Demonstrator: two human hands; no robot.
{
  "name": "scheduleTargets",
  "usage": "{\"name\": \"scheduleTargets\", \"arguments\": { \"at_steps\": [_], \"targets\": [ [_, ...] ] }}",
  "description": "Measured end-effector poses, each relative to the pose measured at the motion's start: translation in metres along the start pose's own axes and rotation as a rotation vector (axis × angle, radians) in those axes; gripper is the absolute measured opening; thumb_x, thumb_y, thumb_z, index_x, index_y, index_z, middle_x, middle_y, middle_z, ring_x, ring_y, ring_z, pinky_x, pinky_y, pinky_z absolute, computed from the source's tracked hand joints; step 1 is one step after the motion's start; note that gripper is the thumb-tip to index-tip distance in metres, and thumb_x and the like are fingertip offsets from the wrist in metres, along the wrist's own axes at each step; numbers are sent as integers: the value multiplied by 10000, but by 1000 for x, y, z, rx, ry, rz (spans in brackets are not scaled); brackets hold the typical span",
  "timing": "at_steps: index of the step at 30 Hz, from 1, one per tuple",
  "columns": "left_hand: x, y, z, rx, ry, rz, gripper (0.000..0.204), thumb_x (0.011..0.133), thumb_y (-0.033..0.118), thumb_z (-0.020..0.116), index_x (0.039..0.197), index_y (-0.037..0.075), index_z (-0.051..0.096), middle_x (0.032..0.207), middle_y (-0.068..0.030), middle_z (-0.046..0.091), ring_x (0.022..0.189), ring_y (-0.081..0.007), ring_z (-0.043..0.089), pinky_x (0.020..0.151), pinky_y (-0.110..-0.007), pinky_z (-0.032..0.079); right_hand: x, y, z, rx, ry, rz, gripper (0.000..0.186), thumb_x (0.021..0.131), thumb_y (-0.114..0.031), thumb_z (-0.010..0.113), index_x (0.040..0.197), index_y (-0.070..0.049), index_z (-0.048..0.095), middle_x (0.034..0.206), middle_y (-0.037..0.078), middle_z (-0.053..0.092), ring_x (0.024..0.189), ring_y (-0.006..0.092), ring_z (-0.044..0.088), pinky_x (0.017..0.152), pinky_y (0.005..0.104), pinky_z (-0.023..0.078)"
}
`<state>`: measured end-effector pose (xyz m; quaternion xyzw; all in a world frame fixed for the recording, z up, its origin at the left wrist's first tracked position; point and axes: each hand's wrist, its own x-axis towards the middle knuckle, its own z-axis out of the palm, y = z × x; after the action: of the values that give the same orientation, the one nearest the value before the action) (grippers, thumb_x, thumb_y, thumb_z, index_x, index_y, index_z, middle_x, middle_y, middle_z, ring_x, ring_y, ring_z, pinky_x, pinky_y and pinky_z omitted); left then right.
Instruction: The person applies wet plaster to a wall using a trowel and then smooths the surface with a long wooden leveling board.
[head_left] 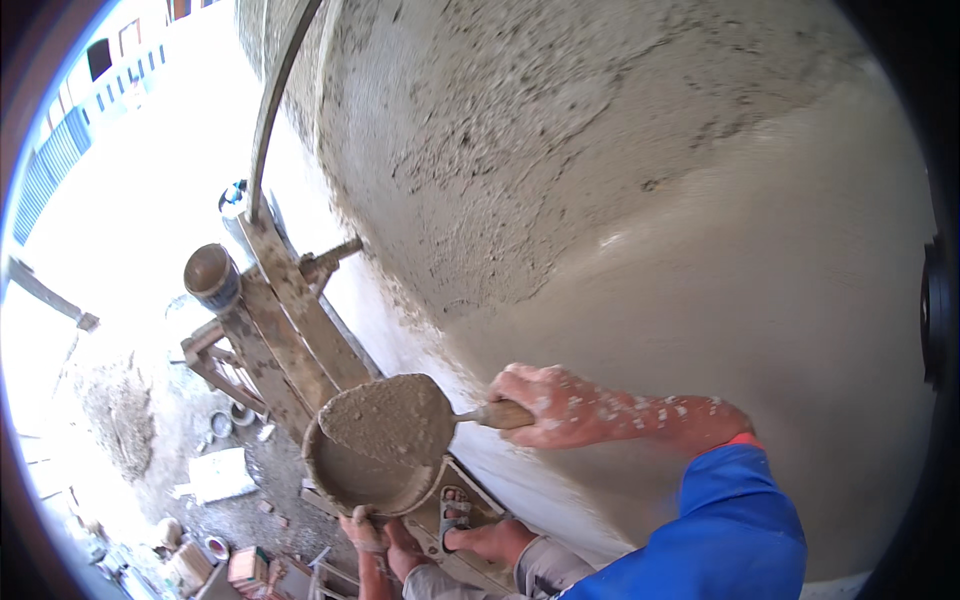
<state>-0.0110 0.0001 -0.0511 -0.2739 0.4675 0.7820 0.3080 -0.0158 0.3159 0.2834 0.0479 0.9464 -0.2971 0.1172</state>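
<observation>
My right hand (pixel 535 405) is wrapped round the wooden handle of a trowel (pixel 492 414). Wet grey mortar (pixel 388 415) is heaped over its blade. Below the blade, a round mortar-coated bucket (pixel 309 462) opens upward, and the trowel hides part of its rim. My left hand (pixel 362 530) grips the near edge of this bucket with bent fingers. Ahead and to the right rises a wall (pixel 720 300), rough with fresh mortar in its upper part and smoother lower down. Splashes of mortar cover my right forearm.
Narrow wooden scaffold planks (pixel 295 330) run away to the far left beside the wall. A second bucket (pixel 212 278) stands on them, near a curved upright pole (pixel 270 110). Far below lie a sand heap (pixel 118 410), a pale sack (pixel 220 475) and bricks (pixel 247 568).
</observation>
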Motion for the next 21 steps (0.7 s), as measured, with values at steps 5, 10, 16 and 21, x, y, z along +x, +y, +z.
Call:
{"name": "scheduleTargets", "arguments": {
  "at_steps": [5,10,16,21],
  "targets": [
    [-75,50,5,310,-36,191,232,704,72,575,928,17,555,907,-54,569,799,-177,557,685,-286,473,-49,-59,-106,96,-37,12,349,744,-136,696,1051,-36,565,892,137,634,784,278,653,678,374,514],
    [-127,101,65,286,-155,224,362,697,57,566,1055,36,524,937,-46,576,798,-179,567,716,-295,485,-100,1,-181,-213,364,695,380,848,-184,577,1190,-21,554,876,98,671,690,168,631,616,309,532],
    [-175,151,98,176,-185,47,410,711,-3,521,1120,22,508,983,-68,596,812,-193,594,738,-321,511,-178,-52,-259,-341,921,348,430,864,-164,526,1234,49,483,835,177,637,733,225,631,668,330,524],
    [-200,161,127,201,-309,46,447,717,6,517,1163,14,503,1010,-75,598,871,-191,592,769,-299,498,-181,-60,-160,-269,279,118,429,811,-143,560,1228,-53,517,917,182,602,825,287,624,699,370,515]
  ]
}}
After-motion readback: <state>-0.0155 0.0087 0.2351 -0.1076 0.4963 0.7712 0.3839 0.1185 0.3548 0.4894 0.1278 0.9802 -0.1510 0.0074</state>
